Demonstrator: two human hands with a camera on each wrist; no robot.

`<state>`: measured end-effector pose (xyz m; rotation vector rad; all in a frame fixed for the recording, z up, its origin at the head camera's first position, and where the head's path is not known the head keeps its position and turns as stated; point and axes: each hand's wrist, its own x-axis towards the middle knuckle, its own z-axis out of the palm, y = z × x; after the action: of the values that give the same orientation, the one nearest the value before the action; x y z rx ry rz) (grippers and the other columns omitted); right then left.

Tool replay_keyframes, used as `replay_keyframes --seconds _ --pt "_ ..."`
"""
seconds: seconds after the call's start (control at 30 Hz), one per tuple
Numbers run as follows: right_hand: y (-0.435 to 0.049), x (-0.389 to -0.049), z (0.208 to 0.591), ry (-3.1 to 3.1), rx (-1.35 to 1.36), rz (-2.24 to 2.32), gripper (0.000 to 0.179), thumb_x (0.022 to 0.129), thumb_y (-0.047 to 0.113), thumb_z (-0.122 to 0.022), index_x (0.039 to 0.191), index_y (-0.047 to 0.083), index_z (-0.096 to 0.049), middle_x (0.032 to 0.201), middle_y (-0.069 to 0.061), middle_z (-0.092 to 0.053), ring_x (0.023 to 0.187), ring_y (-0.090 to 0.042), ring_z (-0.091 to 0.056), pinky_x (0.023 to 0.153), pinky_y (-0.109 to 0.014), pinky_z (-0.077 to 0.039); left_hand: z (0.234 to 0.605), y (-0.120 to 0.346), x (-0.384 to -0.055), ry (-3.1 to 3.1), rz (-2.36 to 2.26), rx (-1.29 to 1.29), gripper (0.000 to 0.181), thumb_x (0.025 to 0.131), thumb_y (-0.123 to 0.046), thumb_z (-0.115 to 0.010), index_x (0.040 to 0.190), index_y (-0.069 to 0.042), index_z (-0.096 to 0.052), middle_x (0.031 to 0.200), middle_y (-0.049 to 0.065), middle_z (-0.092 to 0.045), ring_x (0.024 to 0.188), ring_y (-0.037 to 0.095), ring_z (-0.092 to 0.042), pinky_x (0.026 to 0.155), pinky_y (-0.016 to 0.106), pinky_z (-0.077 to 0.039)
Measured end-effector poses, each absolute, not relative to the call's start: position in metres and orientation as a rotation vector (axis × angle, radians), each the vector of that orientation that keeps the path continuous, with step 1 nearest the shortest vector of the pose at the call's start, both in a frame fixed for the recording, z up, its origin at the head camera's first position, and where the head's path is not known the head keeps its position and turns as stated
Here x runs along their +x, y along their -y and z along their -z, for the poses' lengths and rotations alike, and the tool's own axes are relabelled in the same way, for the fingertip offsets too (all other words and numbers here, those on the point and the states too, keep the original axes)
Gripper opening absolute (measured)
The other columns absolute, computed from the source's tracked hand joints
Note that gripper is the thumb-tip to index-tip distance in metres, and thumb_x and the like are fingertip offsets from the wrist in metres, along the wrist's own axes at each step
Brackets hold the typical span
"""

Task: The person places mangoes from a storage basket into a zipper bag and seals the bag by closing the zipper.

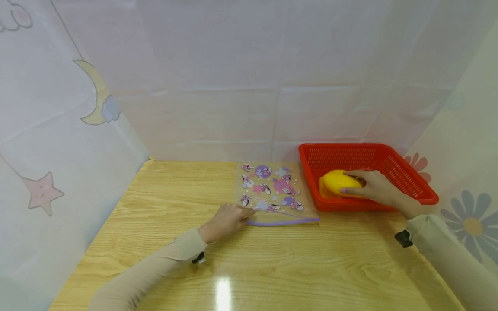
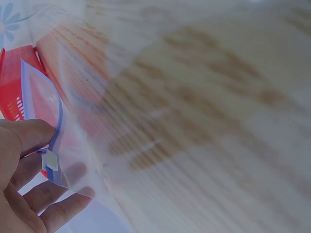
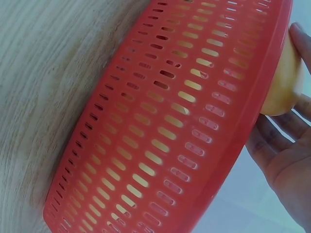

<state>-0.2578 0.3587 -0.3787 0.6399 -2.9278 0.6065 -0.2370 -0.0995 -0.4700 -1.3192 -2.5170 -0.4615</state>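
A clear zip bag (image 1: 268, 185) with pink and purple cartoon prints lies on the table, its purple zip edge (image 1: 284, 223) facing me and parted. My left hand (image 1: 227, 220) pinches the left end of that edge. In the left wrist view, the thumb and fingers are around the lilac zip strip beside a white slider (image 2: 49, 160). My right hand (image 1: 371, 185) grips a smooth, rounded yellow fruit-like object (image 1: 340, 182) at the front left of the red basket (image 1: 404, 172). The basket rim hides part of this object in the right wrist view.
More yellow (image 1: 322, 189) shows beside the held object inside the basket, and yellow shows through the slots (image 3: 150, 170) of the basket wall. The wooden table (image 1: 272, 268) meets a pale curtain (image 1: 218, 116) at the back. Printed sheets hang at both sides.
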Motion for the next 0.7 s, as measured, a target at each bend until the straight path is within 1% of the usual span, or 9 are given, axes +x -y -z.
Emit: replay_keyframes --seconds 0.13,0.3,0.43,0.6,0.7 --pt "-0.3563 -0.2584 0.3809 2.913 0.611 -0.597 0.067 0.083 0.044 -0.078 0.132 0.000 -0.062 0.119 -0.020 -0.065 0.090 -0.026 -0.057 0.075 -0.043 -0.047 0.4697 0.0992 -0.2367 2.504 0.460 -1.319 0.019 0.090 -0.007 -0.072 0.108 -0.010 -0.075 0.092 0.002 -0.075 0.046 -0.001 -0.022 0.040 0.013 -0.018" --pt "-0.3550 -0.2575 0.3806 2.893 0.594 -0.575 0.066 0.082 0.043 -0.079 0.130 0.001 -0.063 0.111 -0.015 -0.068 0.082 -0.023 -0.055 0.070 -0.038 -0.046 0.4692 0.0989 -0.2365 2.473 0.478 -1.322 0.022 0.088 -0.006 -0.073 0.110 -0.008 -0.075 0.094 0.004 -0.075 0.046 -0.003 -0.018 0.040 0.012 -0.015" --pt "-0.3540 -0.2556 0.3793 2.881 0.584 -0.569 0.066 0.082 0.043 -0.079 0.130 0.000 -0.062 0.108 -0.014 -0.069 0.082 -0.023 -0.055 0.070 -0.038 -0.047 0.4702 0.0984 -0.2375 2.452 0.488 -1.329 0.023 0.088 -0.005 -0.074 0.110 -0.007 -0.075 0.093 0.005 -0.075 0.046 -0.004 -0.017 0.041 0.012 -0.016" --pt "-0.3524 -0.2532 0.3783 2.868 0.593 -0.571 0.067 0.083 0.043 -0.079 0.131 -0.001 -0.062 0.107 -0.015 -0.069 0.083 -0.024 -0.058 0.071 -0.041 -0.048 0.4693 0.0988 -0.2372 2.471 0.483 -1.325 0.022 0.088 -0.005 -0.073 0.110 -0.008 -0.075 0.084 0.003 -0.073 0.046 -0.003 -0.019 0.041 0.012 -0.016" --pt "-0.3513 -0.2528 0.3781 2.856 0.593 -0.568 0.067 0.083 0.043 -0.078 0.131 -0.001 -0.062 0.105 -0.013 -0.069 0.082 -0.024 -0.058 0.070 -0.041 -0.049 0.4680 0.0989 -0.2368 2.489 0.483 -1.316 0.024 0.088 -0.005 -0.073 0.112 -0.008 -0.075 0.085 0.003 -0.074 0.046 -0.002 -0.020 0.041 0.013 -0.017"
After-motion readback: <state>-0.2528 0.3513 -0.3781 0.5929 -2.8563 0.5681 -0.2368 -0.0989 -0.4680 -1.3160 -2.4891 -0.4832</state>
